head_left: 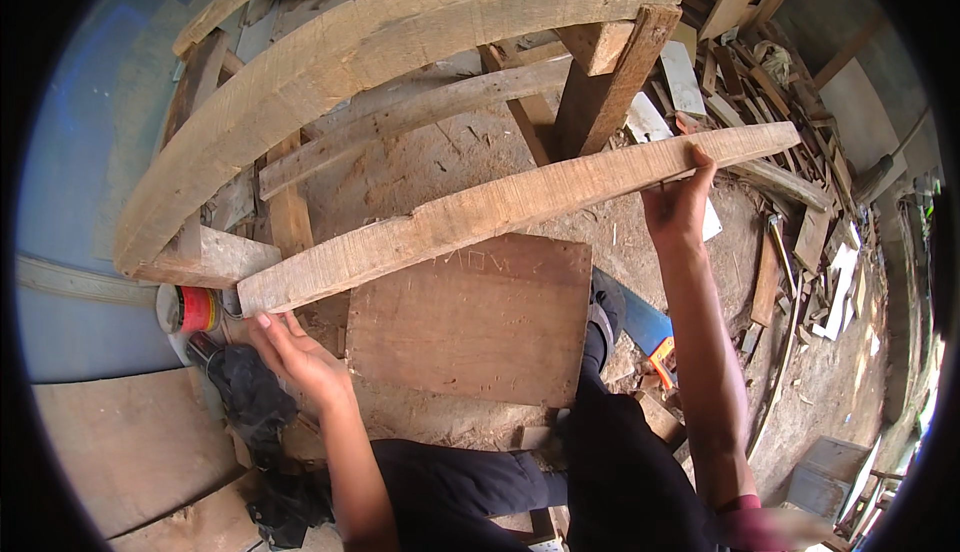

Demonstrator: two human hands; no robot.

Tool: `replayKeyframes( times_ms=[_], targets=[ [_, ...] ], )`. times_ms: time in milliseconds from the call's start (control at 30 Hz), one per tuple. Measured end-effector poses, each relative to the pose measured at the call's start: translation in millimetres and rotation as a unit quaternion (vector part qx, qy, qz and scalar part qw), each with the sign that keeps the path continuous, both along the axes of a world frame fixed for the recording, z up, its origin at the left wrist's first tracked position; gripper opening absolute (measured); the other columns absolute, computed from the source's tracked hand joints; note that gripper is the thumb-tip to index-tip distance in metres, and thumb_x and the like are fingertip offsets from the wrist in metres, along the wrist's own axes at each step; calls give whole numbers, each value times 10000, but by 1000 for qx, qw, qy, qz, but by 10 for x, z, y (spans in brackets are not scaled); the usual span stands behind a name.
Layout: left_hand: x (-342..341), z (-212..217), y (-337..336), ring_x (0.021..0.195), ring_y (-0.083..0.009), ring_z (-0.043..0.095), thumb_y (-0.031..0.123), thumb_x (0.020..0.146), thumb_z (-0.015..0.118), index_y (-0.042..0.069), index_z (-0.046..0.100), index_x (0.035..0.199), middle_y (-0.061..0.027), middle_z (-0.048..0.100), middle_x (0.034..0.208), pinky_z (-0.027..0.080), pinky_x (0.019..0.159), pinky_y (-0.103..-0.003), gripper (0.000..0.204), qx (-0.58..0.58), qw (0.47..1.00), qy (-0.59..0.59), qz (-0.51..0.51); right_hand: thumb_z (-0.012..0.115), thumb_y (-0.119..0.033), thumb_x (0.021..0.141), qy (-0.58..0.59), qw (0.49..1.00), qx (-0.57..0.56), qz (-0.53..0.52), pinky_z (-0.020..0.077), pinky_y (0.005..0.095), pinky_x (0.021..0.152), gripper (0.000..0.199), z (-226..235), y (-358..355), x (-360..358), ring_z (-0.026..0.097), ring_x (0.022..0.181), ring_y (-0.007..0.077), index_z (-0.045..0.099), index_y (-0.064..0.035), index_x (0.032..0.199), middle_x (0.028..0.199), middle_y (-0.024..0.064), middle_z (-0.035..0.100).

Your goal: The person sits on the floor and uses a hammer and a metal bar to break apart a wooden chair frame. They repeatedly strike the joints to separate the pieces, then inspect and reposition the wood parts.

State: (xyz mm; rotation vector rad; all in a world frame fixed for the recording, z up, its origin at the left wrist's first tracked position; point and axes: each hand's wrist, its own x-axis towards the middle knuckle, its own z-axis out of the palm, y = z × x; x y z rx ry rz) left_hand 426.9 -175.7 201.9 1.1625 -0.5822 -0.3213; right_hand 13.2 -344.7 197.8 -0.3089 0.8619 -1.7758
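Note:
A long, slightly curved wooden plank (500, 197) stretches across in front of me, tilted up to the right. My left hand (300, 354) supports its near left end from below, with fingertips against the lower edge. Near the far right end, my right hand (680, 202) grips the plank, thumb up over its face and the other fingers mostly hidden behind. Just beyond stands a sawhorse-like wooden frame with a thick curved beam (400, 37) on top. The plank's left end lies close to the frame's lower left block (215, 257); whether they touch, I cannot tell.
A flat wooden board (470, 322) lies below the plank, beside my foot. A handsaw (645, 322) with an orange handle rests right of it. Scrap wood (790, 152) is heaped at right. A red-labelled spool (195, 309) and black plastic bag (250, 387) sit at left.

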Motion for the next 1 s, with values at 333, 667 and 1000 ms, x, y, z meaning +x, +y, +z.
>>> replayKeyframes(
  times_ms=[333,667,1000],
  targets=[
    [150,-58,-51,1193,-176,501,300,1022,582,-2,475,1246,-110,541,1246,364,1069,-341,391,-1,999,9,41,582,-423,935,-31,998,5,59,425,370,1065,492,-435,-66,257,592,1136,234,498,-37,1228,1154,83,633],
    [375,-485,-30,1253,-205,500,202,944,626,44,461,1356,-87,540,1357,357,1047,-372,471,-3,989,144,33,534,-464,959,6,990,-33,135,431,382,1037,474,-337,-143,230,590,1132,245,512,-82,1239,1169,89,635],
    [357,-456,-95,1017,-87,556,78,959,613,-7,489,1383,-44,622,1202,428,862,-252,450,-96,987,126,34,505,-402,1005,60,990,-52,118,371,469,1114,593,-459,-114,186,485,1296,251,294,-273,1544,1420,51,479]
  ],
)
